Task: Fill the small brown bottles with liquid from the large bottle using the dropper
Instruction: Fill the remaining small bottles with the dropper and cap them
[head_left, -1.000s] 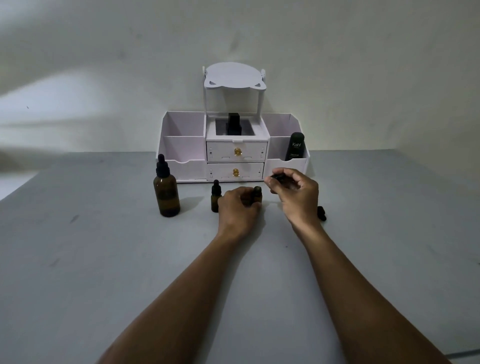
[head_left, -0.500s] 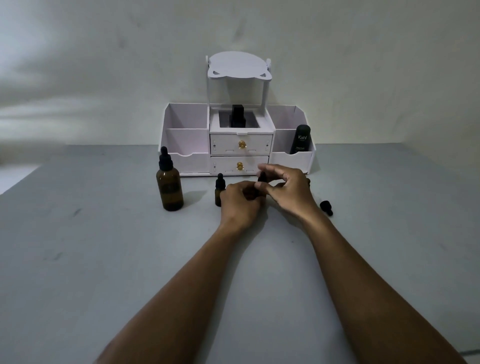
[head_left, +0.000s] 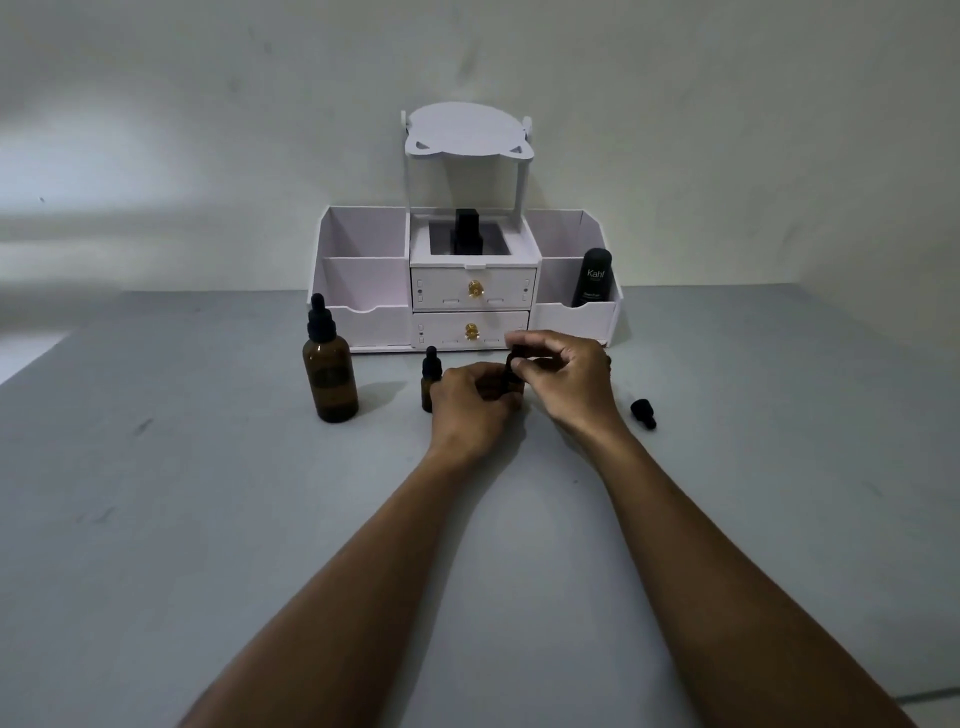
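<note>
Centrally, the left hand (head_left: 470, 402) curls round a small cylindrical brown bottle (head_left: 513, 383). The right hand (head_left: 569, 376) pinches its black cap (head_left: 514, 359).

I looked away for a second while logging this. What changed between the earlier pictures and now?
The right hand, pinching a black cap, moved left from beside the small bottle and now holds the cap on its top. The left hand kept gripping that bottle on the table. The large bottle, the second small bottle and the loose cap at right stayed put.
</note>
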